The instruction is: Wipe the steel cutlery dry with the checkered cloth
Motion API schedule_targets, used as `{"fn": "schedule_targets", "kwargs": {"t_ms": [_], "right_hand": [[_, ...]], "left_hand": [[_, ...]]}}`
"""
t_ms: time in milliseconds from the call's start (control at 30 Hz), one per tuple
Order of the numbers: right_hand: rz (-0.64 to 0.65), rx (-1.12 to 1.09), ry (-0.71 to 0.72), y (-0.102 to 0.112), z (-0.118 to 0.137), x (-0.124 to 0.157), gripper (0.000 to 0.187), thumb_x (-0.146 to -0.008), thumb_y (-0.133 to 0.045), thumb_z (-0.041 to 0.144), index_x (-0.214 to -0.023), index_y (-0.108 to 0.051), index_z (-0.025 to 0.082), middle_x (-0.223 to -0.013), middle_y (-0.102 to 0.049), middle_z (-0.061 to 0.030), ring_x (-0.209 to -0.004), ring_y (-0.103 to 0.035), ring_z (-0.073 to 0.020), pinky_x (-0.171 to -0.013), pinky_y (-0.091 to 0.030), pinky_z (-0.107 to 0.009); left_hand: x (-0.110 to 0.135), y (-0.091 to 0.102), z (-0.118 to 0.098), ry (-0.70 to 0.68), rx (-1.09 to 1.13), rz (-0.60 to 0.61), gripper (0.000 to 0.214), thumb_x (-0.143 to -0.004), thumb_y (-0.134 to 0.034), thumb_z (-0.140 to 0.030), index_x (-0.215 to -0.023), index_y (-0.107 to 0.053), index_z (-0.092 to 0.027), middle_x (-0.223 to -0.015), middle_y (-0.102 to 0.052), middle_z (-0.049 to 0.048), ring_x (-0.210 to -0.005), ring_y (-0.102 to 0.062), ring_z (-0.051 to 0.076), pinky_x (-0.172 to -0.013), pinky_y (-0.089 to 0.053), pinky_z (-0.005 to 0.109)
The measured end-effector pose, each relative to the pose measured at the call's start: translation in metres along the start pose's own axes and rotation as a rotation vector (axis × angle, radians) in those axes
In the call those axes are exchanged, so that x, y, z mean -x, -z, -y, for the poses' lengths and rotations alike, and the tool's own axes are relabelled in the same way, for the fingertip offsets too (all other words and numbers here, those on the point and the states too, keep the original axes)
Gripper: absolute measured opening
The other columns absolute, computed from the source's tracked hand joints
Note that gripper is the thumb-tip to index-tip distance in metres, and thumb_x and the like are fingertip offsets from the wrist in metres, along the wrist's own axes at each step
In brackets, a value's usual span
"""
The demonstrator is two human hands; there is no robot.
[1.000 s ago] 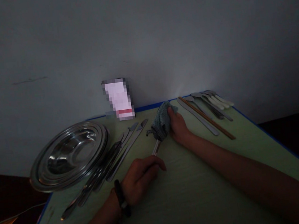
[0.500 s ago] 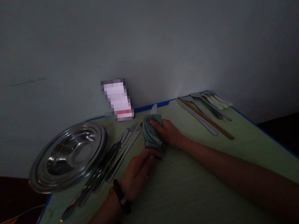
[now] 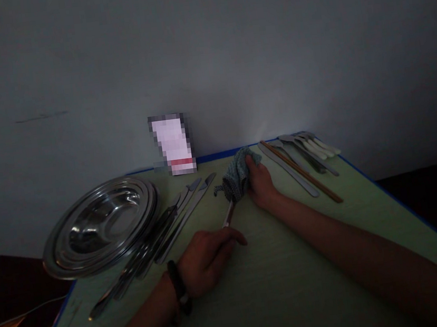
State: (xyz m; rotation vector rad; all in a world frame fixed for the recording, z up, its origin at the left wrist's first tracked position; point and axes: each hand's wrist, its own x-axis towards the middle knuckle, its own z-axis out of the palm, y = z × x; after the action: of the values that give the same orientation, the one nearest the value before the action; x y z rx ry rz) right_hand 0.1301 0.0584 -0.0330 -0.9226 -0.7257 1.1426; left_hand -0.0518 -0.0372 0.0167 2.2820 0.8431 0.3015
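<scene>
1. Pinching the knife (image 3: 229, 216) handle at frame centre, your left hand (image 3: 204, 258) curls closed around it.
2. Your right hand (image 3: 261, 185) clamps the soft cloth (image 3: 236, 174) over its blade, just above.
3. Stiff, probably slick steel: hold by the handle.

The right hand (image 3: 260, 184) slid the cloth (image 3: 236, 174) up the knife (image 3: 229, 216).

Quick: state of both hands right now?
Left hand: closed on the handle of a metal utensil.
Right hand: closed on a blue cloth wrapped over the utensil's far end.
</scene>
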Motion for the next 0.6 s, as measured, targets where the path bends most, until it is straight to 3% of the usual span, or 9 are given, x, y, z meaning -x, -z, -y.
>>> {"fn": "schedule_targets", "kwargs": {"t_ms": [100,400,500,600], "right_hand": [[-0.031,-0.012,-0.028,-0.002,0.003,0.002,0.032,-0.072,-0.059,0.052,-0.078,-0.057,0.021,-0.073,-0.065,0.0005,-0.077,-0.062,-0.0175,-0.073,-0.048,-0.031],[0.269,0.233,-0.042,-0.003,0.012,0.009,0.034,-0.071,-0.064,0.047,-0.088,-0.064,0.018,-0.091,-0.069,-0.0041,-0.086,-0.063,-0.0184,-0.082,-0.047,-0.034],[0.362,0.332,-0.047,-0.004,0.015,0.012,0.033,-0.072,-0.065,0.046,-0.090,-0.065,0.018,-0.090,-0.070,-0.0034,-0.084,-0.063,-0.0175,-0.081,-0.047,-0.033],[0.393,0.296,-0.077,-0.006,0.016,0.014,0.033,-0.071,-0.067,0.045,-0.089,-0.065,0.017,-0.086,-0.070,-0.0022,-0.082,-0.063,-0.0164,-0.079,-0.047,-0.031]], "left_hand": [[0.001,-0.003,0.001,0.000,-0.025,-0.017,0.031,-0.093,-0.031,-0.025,-0.098,-0.061,-0.018,-0.065,-0.060,-0.0012,-0.055,-0.054,0.014,-0.057,-0.037,0.024],[0.000,-0.004,0.002,0.053,0.064,-0.068,0.031,-0.094,-0.031,-0.027,-0.099,-0.060,-0.017,-0.057,-0.048,-0.0048,-0.052,-0.048,0.012,-0.052,-0.034,0.022],[0.000,-0.003,0.002,0.065,0.072,-0.083,0.031,-0.095,-0.031,-0.027,-0.098,-0.060,-0.017,-0.056,-0.047,-0.0056,-0.051,-0.047,0.011,-0.052,-0.034,0.021],[-0.001,-0.003,0.003,0.058,0.012,-0.073,0.030,-0.095,-0.031,-0.026,-0.096,-0.060,-0.019,-0.056,-0.050,-0.0054,-0.050,-0.050,0.011,-0.054,-0.037,0.022]]}}
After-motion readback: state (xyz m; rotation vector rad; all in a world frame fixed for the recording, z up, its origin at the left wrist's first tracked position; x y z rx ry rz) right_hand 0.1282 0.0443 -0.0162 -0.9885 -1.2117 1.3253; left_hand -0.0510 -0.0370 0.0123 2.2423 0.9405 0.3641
